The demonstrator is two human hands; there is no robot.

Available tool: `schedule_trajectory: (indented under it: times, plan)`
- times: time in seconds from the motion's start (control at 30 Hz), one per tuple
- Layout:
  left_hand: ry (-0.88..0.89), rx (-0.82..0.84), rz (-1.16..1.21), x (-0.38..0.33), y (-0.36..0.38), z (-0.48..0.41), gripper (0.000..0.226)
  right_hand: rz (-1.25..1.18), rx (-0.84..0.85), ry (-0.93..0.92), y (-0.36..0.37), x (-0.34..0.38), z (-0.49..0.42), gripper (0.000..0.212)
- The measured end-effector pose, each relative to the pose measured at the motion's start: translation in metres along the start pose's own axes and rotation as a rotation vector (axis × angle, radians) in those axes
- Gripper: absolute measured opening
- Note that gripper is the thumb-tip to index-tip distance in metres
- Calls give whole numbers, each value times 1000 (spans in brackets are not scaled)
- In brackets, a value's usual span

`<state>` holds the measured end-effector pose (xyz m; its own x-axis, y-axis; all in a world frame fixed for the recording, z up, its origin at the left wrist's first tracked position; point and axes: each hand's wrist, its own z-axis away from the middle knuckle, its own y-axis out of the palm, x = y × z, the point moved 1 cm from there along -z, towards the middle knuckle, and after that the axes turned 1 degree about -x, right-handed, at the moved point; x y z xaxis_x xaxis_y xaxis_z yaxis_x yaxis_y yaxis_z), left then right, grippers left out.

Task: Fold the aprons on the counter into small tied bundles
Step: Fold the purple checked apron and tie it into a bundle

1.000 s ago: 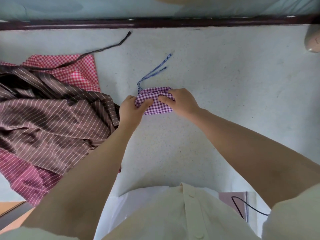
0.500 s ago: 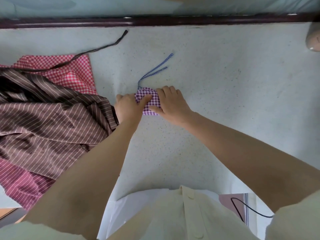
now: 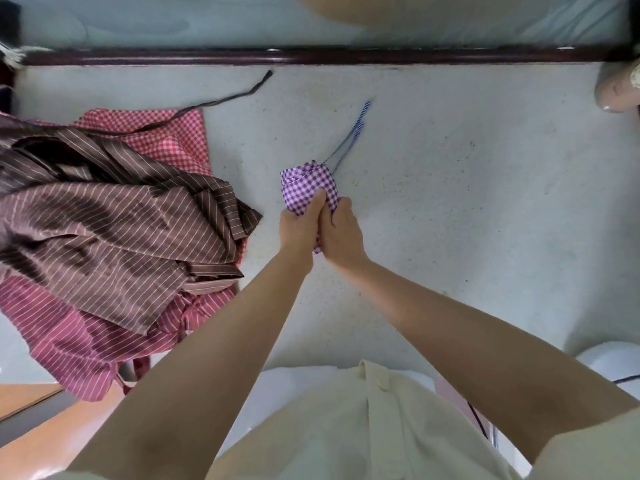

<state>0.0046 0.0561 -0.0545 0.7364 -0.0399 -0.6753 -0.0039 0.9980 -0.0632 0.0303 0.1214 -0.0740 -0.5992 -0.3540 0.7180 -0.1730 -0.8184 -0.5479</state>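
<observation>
The purple checked apron [image 3: 308, 187] sits near the centre of the desk [image 3: 450, 202], folded into a narrow bundle. Half a second ago the bundle lay wider than tall under both palms; it now runs lengthwise from 6 to 12 o'clock, with its far end exposed. The left hand [image 3: 299, 225] and right hand [image 3: 341, 232] have shifted from the bundle's sides to its near end at 6 o'clock and press together there. Each grip is closed on the fabric: the left thumb lies along the top face, and the right fingers curl around the right edge. The blue striped ties [image 3: 353, 136] trail from the far end toward 1 o'clock, flat on the desk, as before. At 9 o'clock, the brown striped apron [image 3: 114, 220] lies heaped over the red checked apron [image 3: 173, 133] and the red striped apron [image 3: 86, 341], all unchanged. A dark strap [image 3: 221, 98] extends toward 11 o'clock.
</observation>
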Motion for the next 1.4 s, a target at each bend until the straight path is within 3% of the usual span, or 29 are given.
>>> schedule_trajectory:
  times: [0.13,0.23,0.3,0.37,0.43,0.53,0.6,0.7,0.83,0.93,1.0,1.07,1.13,1.2,1.23,1.3,1.4]
  plan:
    - [39,2,104,-8,-3,28,39,-64,55,-89,-23,4,16,53]
    - [99,20,111,-8,-3,47,29,-165,115,-27,-33,8,24,47]
    - [129,23,117,-9,-4,57,24,-384,178,83,-37,10,28,58]
    - [122,19,133,-11,-6,68,24,-376,246,98,-42,14,36,73]
    - [117,44,134,-12,-7,76,27,-333,175,49,-46,15,46,65]
    - [128,134,100,-12,-5,86,43,-308,-71,-63,-50,16,63,45]
    - [144,101,114,-9,-8,90,45,-318,-80,-119,-48,15,74,33]
    - [120,89,228,-6,-20,92,46,-403,76,-102,-55,17,80,37]
    - [44,335,248,-7,-46,86,86,-405,42,-243,-83,9,73,30]
    - [66,505,217,-7,-58,86,97,-366,378,-247,-98,9,70,32]
    - [32,561,246,-6,-63,88,97,-275,549,-244,-101,9,70,18]
    - [-39,580,297,-5,-68,89,99,-262,457,-315,-103,8,66,10]
    - [-87,595,317,-4,-75,91,104,-323,262,-362,-106,8,60,32]
    - [-96,604,288,-4,-79,92,104,-363,333,-350,-108,11,58,52]
    - [-95,607,266,-4,-81,93,103,-361,430,-331,-107,14,59,52]
    - [-86,621,227,-4,-83,94,100,-303,555,-320,-105,17,61,34]
    - [-81,631,209,-5,-88,95,99,-307,511,-329,-107,15,56,21]
